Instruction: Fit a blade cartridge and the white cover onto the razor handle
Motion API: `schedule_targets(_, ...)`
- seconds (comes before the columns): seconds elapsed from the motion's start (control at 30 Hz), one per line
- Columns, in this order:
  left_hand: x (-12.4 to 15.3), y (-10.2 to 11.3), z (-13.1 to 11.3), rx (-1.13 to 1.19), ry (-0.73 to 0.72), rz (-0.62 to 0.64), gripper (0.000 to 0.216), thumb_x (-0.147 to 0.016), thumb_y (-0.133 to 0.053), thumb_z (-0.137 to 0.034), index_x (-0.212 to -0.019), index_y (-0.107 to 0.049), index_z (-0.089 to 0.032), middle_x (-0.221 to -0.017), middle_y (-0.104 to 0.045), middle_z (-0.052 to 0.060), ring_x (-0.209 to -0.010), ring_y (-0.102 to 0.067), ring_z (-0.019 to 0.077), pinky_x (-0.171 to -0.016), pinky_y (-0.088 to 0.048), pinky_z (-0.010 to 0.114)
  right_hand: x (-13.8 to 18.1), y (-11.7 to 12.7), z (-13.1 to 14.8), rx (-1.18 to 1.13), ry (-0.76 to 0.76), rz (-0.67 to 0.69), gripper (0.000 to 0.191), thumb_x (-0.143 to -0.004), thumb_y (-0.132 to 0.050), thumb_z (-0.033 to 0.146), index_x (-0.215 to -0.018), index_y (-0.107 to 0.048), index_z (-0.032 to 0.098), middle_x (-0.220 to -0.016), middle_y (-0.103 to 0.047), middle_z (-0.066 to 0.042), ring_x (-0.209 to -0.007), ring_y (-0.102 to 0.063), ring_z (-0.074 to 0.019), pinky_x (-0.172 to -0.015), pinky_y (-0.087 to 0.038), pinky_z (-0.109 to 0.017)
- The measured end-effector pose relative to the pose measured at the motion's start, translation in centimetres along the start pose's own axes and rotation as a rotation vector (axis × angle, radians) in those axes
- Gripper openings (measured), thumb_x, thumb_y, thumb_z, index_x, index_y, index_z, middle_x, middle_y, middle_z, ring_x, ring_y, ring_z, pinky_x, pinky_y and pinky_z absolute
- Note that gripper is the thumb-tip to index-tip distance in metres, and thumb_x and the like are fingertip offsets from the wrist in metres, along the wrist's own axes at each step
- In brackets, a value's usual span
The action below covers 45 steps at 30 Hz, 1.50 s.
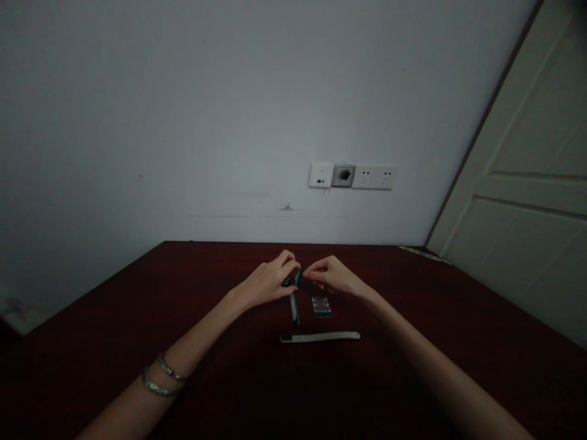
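Both my hands meet over the far middle of a dark red table [137, 342]. My left hand [268, 282] pinches the head end of a slim razor-like tool [294, 307], whose handle slopes down toward me. My right hand [331, 275] is closed in a pinch on a small teal piece [298, 278] at that same head end. Just below my right hand lies a small clear pack of cartridges [321, 306]. Nearer to me, a long pale strip-shaped handle [321, 337] lies flat across the table. Two metal bangles [162, 376] sit on my left forearm.
A white wall stands behind the table, with a row of sockets [353, 176] above the table's far edge. A pale door [527, 201] is at the right. A thin flat strip [424, 253] lies at the table's far right corner.
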<state>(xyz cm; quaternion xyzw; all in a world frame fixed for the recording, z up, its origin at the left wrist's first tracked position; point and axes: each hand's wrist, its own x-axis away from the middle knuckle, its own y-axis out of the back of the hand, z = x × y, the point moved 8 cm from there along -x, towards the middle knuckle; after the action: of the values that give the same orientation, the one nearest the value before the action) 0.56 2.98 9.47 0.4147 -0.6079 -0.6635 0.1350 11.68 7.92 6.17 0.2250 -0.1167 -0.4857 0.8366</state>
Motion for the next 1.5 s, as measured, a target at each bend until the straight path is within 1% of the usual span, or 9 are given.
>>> schedule_targets(0.17, 0.0, -0.2, -0.1, 0.034, -0.001, 0.0, 0.032, -0.077, -0.056, -0.027, -0.107, -0.047, -0.019, -0.113, -0.041, 0.006, -0.082, -0.053, 0.014, -0.068, -0.047, 0.027, 0.3, 0.4, 0.5, 0.034, 0.015, 0.01, 0.028, -0.074, -0.057, 0.037, -0.077, -0.068, 0.011, -0.045, -0.046, 0.005, -0.034, -0.034, -0.0042, -0.034, -0.025, -0.019)
schedule_targets(0.43, -0.1, -0.6, 0.0, 0.124, 0.003, -0.025, 0.037, -0.075, -0.059, -0.028, -0.109, -0.048, -0.02, -0.115, -0.04, 0.007, -0.092, -0.053, 0.0178, -0.072, -0.049, 0.03, 0.3, 0.0, 0.8, 0.042, 0.037, -0.028, 0.027, -0.072, -0.058, 0.035, -0.072, -0.067, 0.01, -0.043, -0.045, 0.005, -0.034, -0.035, -0.0046, -0.035, -0.025, -0.019)
schedule_targets(0.67, -0.1, 0.9, 0.6, 0.276, 0.007, -0.183, 0.047, -0.074, -0.062, -0.024, -0.117, -0.046, -0.023, -0.126, -0.037, 0.009, -0.118, -0.038, 0.0234, -0.091, -0.043, 0.04, 0.7, 1.6, 1.8, 0.006, 0.078, -0.193, 0.026, -0.071, -0.059, 0.034, -0.073, -0.067, 0.01, -0.04, -0.043, 0.006, -0.035, -0.034, -0.0047, -0.035, -0.024, -0.018)
schedule_targets(0.83, 0.0, 0.5, 4.4, 0.569, 0.25, -0.317, 0.024, -0.075, -0.06, -0.025, -0.097, -0.058, -0.017, -0.111, -0.052, 0.008, -0.091, -0.054, 0.0166, -0.07, -0.049, 0.029, 0.9, 2.4, 2.3, -0.117, 0.134, -0.3, 0.031, -0.07, -0.06, 0.041, -0.076, -0.067, 0.012, -0.04, -0.042, 0.006, -0.032, -0.034, -0.005, -0.033, -0.022, -0.019)
schedule_targets(0.93, -0.4, -1.5, 5.1, 0.821, 0.329, -0.19, 0.026, -0.08, -0.055, -0.033, -0.095, -0.059, -0.012, -0.088, -0.062, 0.007, -0.074, -0.058, 0.0136, -0.06, -0.048, 0.025, 0.8, 2.4, 1.9, -0.282, 0.144, -0.329, 0.036, -0.066, -0.063, 0.044, -0.08, -0.066, 0.011, -0.04, -0.042, 0.007, -0.031, -0.033, -0.0046, -0.031, -0.021, -0.018)
schedule_targets(1.07, -0.8, -2.9, 3.8, 1.09, 0.307, -0.047, 0.038, -0.086, -0.043, -0.043, -0.094, -0.057, -0.008, -0.072, -0.064, 0.007, -0.057, -0.059, 0.0116, -0.049, -0.045, 0.021, 0.4, 2.0, 1.2, -0.427, 0.142, -0.332, 0.038, -0.064, -0.067, 0.044, -0.082, -0.067, 0.01, -0.04, -0.044, 0.007, -0.032, -0.031, -0.0035, -0.03, -0.02, -0.017)
schedule_targets(1.2, -1.0, -2.6, 2.8, 1.052, 0.269, -0.041, 0.039, -0.084, -0.045, -0.045, -0.082, -0.058, -0.009, -0.071, -0.065, 0.007, -0.055, -0.058, 0.0105, -0.046, -0.043, 0.019, 0.0, 1.2, 0.7, -0.457, 0.155, -0.332, 0.038, -0.065, -0.066, 0.044, -0.082, -0.067, 0.01, -0.04, -0.044, 0.006, -0.032, -0.031, -0.0033, -0.029, -0.02, -0.016)
schedule_targets(1.33, -0.8, -2.3, 3.5, 0.971, 0.299, -0.068, 0.038, -0.085, -0.044, -0.043, -0.077, -0.058, -0.009, -0.067, -0.064, 0.006, -0.051, -0.056, 0.0091, -0.044, -0.041, 0.018, -0.2, 0.7, 0.7, -0.418, 0.167, -0.325, 0.039, -0.067, -0.064, 0.045, -0.085, -0.068, 0.01, -0.042, -0.048, 0.005, -0.032, -0.034, -0.0036, -0.029, -0.024, -0.017)
schedule_targets(1.5, -0.3, -2.4, 4.1, 0.816, 0.282, -0.018, 0.032, -0.087, -0.04, -0.035, -0.077, -0.059, -0.011, -0.066, -0.062, 0.004, -0.055, -0.054, 0.0092, -0.05, -0.041, 0.02, -0.1, 1.6, 1.2, -0.244, 0.158, -0.202, 0.038, -0.062, -0.07, 0.036, -0.09, -0.067, 0.011, -0.073, -0.065, -0.004, -0.047, -0.049, -0.0069, -0.039, -0.042, -0.02)
